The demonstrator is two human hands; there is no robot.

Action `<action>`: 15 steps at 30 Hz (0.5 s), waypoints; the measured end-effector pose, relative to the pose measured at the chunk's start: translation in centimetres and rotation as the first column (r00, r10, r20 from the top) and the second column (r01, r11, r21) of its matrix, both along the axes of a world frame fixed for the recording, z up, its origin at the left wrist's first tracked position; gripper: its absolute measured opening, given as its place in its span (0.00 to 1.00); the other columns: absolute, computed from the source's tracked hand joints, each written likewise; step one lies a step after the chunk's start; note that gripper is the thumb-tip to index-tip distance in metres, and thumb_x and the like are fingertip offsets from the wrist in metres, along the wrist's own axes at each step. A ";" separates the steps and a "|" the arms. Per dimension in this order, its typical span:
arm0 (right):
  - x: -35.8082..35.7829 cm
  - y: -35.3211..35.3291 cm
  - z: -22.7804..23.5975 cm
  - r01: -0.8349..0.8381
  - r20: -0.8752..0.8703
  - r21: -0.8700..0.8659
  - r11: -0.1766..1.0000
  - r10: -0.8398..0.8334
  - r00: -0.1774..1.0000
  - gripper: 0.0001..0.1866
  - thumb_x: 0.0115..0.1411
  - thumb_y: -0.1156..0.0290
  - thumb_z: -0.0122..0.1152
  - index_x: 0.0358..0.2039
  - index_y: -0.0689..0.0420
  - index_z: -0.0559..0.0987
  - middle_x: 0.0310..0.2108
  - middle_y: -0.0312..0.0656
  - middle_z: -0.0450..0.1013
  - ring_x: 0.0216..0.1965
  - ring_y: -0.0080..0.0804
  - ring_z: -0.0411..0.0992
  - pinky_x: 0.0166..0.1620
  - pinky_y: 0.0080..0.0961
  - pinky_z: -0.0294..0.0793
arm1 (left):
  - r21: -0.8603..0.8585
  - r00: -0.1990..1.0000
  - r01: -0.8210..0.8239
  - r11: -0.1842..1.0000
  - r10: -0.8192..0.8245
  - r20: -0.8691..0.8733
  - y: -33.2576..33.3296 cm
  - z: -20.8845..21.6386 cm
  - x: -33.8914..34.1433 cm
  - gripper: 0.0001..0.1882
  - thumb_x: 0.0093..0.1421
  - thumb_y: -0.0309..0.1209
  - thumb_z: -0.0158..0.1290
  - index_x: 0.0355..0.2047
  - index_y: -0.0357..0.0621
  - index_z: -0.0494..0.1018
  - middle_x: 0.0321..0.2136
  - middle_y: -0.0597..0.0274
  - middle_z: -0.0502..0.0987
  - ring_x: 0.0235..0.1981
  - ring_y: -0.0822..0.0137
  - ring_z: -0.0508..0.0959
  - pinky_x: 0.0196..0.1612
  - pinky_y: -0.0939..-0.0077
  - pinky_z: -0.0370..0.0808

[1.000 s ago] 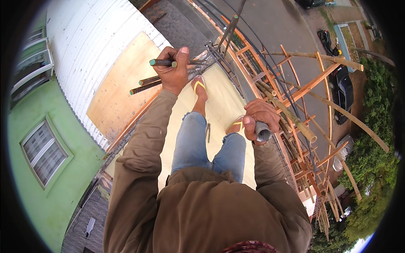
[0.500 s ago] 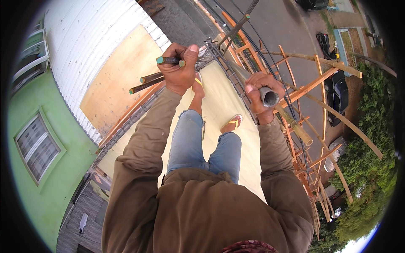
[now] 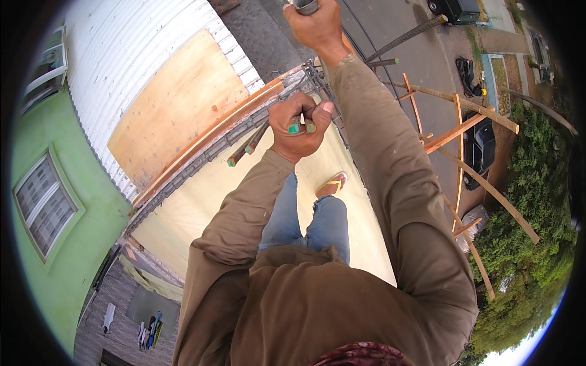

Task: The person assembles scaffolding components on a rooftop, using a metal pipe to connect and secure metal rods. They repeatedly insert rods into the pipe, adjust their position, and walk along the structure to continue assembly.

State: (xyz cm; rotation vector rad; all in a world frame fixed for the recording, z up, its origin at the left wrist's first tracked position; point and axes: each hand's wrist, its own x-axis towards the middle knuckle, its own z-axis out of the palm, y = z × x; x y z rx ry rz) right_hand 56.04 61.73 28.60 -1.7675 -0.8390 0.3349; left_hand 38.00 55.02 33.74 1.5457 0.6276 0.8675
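My left hand (image 3: 299,128) is closed in front of me around steel rebar (image 3: 293,129), whose green-tipped end shows between the fingers. A second bar end sits by the thumb. Just left of that hand, two more upright rebars (image 3: 241,154) stick up, apart from my grip. My right hand (image 3: 318,27), arm stretched far forward, is wrapped around a grey metal pipe (image 3: 305,6). Only the pipe's open end shows, cut off by the picture's upper edge; its length is hidden.
I stand on a pale yellow board (image 3: 189,235) edged by a rebar cage (image 3: 213,146). More rebars (image 3: 412,36) project at right, near wooden scaffolding (image 3: 461,131) and cables above a street (image 3: 406,67). A green house (image 3: 97,165) and white roof (image 3: 116,49) lie left.
My right hand has swung forward and inward with the pipe, to the top of the view. My left hand appears lower and farther right, still around rebar. The view has shifted slightly.
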 end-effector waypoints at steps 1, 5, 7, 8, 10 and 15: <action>-0.1 0.4 0.4 0.014 -0.012 0.023 1.000 -0.014 1.000 0.10 0.56 0.65 0.64 0.29 0.58 0.77 0.16 0.35 0.73 0.18 0.24 0.69 0.23 0.30 0.68 | -0.041 1.000 0.005 0.999 -0.005 0.003 0.0 0.4 0.0 0.17 0.56 0.30 0.64 0.18 0.43 0.67 0.11 0.66 0.67 0.12 0.74 0.64 0.17 0.76 0.60; -1.0 1.1 1.0 0.035 -0.037 0.030 0.999 -0.034 0.999 0.12 0.51 0.68 0.67 0.18 0.61 0.76 0.14 0.37 0.72 0.19 0.19 0.70 0.24 0.27 0.69 | 0.083 0.996 0.068 0.994 -0.063 -0.060 0.3 1.3 -0.5 0.16 0.54 0.26 0.62 0.16 0.44 0.66 0.11 0.60 0.65 0.11 0.63 0.65 0.17 0.69 0.60; -1.1 2.0 0.7 0.043 -0.028 0.016 0.999 -0.043 0.999 0.12 0.51 0.68 0.66 0.17 0.61 0.76 0.13 0.38 0.72 0.19 0.19 0.70 0.24 0.27 0.69 | 0.102 0.996 0.088 0.991 -0.086 -0.021 0.7 1.4 -0.7 0.16 0.53 0.24 0.62 0.15 0.44 0.65 0.11 0.61 0.65 0.11 0.61 0.66 0.17 0.68 0.61; -1.5 2.6 0.6 0.037 -0.037 0.017 0.999 -0.036 0.999 0.12 0.51 0.69 0.65 0.17 0.62 0.76 0.13 0.38 0.71 0.19 0.19 0.69 0.24 0.27 0.69 | 0.106 0.995 0.103 0.989 -0.104 -0.004 0.6 1.3 -0.9 0.16 0.53 0.24 0.62 0.15 0.44 0.65 0.11 0.61 0.65 0.12 0.60 0.66 0.17 0.67 0.61; -1.7 4.8 -0.1 0.008 -0.011 -0.005 1.000 -0.008 1.000 0.12 0.52 0.69 0.64 0.17 0.62 0.76 0.13 0.39 0.71 0.19 0.20 0.70 0.24 0.28 0.69 | 0.112 0.988 0.149 0.982 -0.153 0.031 -0.1 1.0 -1.0 0.16 0.52 0.24 0.62 0.15 0.44 0.65 0.12 0.61 0.65 0.12 0.59 0.66 0.17 0.66 0.62; -0.2 10.8 -2.9 -0.003 0.010 -0.035 0.999 0.003 1.000 0.11 0.52 0.69 0.64 0.19 0.63 0.77 0.15 0.40 0.74 0.21 0.24 0.73 0.26 0.30 0.71 | 0.122 0.985 0.148 0.981 -0.158 0.074 -0.5 1.2 -0.6 0.16 0.53 0.24 0.61 0.15 0.45 0.64 0.11 0.61 0.63 0.13 0.58 0.66 0.17 0.65 0.61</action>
